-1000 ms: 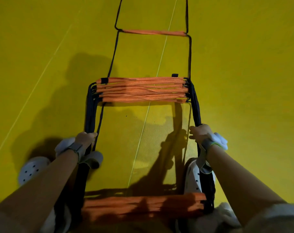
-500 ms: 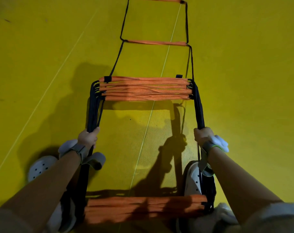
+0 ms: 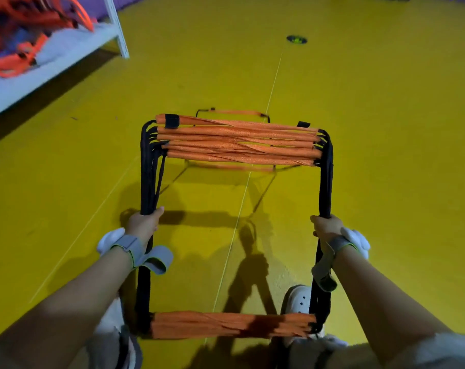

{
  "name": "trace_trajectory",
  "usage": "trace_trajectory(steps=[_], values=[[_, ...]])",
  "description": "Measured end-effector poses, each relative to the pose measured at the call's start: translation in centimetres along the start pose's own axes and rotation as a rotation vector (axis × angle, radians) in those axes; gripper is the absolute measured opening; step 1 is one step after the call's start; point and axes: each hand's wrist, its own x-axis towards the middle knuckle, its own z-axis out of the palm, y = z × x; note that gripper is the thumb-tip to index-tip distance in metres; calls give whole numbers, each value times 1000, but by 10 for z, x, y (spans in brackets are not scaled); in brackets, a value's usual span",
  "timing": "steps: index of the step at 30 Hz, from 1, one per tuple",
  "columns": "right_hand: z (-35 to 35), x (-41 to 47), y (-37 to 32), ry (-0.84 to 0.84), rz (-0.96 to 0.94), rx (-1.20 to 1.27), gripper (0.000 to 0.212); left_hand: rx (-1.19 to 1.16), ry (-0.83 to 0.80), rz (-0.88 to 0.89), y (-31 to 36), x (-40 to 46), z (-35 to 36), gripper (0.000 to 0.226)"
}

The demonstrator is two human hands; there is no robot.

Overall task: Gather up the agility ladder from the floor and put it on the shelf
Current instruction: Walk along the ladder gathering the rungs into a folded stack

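Observation:
The agility ladder (image 3: pixel 236 145) has orange rungs and black side straps, and it is bunched into a rectangular bundle held above the yellow floor. Several rungs are stacked at the far end and another stack sits near my legs. My left hand (image 3: pixel 144 222) is closed around the left bundle of black straps. My right hand (image 3: pixel 325 226) is closed around the right bundle. One last rung trails on the floor just beyond the bundle. The white shelf (image 3: pixel 53 57) stands at the upper left, low to the floor.
The shelf holds a tangle of orange and red gear (image 3: pixel 21 30). A small dark disc (image 3: pixel 296 39) lies on the floor far ahead. My white shoes (image 3: pixel 299 299) show under the bundle. Yellow floor (image 3: pixel 399 155) stretches to the right.
More rungs have been drawn into the far stack, so almost no ladder lies stretched out ahead. The view has lifted and the shelf has come into sight at the upper left.

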Motion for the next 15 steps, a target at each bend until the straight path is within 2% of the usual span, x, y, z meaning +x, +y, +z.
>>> trace_trajectory(steps=[8, 11, 15], values=[[-60, -61, -77, 28, -211, 240, 43, -160, 73, 156, 56, -52, -37, 36], [-79, -81, -92, 68, -274, 277, 40, -202, 102, 194, 73, -67, -47, 23], [-95, -101, -98, 97, -327, 354, 42, -238, 97, 267, 83, -81, -55, 27]])
